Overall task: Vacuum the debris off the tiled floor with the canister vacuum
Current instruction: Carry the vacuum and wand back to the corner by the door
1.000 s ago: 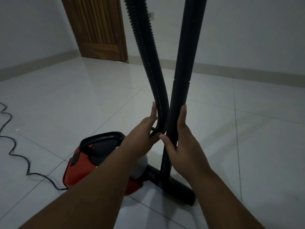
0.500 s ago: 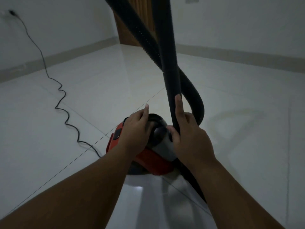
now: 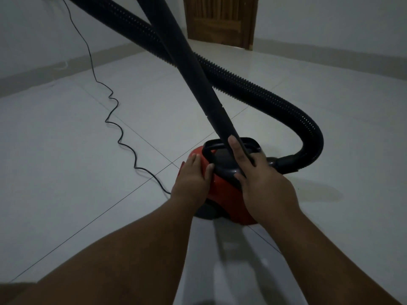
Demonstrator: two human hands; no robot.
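Note:
A red canister vacuum (image 3: 222, 194) with a black carry handle (image 3: 248, 142) sits on the white tiled floor (image 3: 77, 164) in the middle of the head view. My left hand (image 3: 193, 179) lies flat on its left side, fingers together. My right hand (image 3: 262, 179) is wrapped around the black rigid wand (image 3: 198, 78), which leans up to the left across the canister. The ribbed black hose (image 3: 275, 100) loops from the canister's right end up to the top left. The wand's floor head is hidden. I see no debris.
A thin black power cord (image 3: 114, 119) snakes across the floor from the canister's left side up the left wall. A wooden door (image 3: 220, 18) stands at the back, with grey skirting along both walls.
The view has swung right, bringing the door into sight. My left hand left the hose and came down onto the canister's side. The wand leans further left and the hose loop has spread right.

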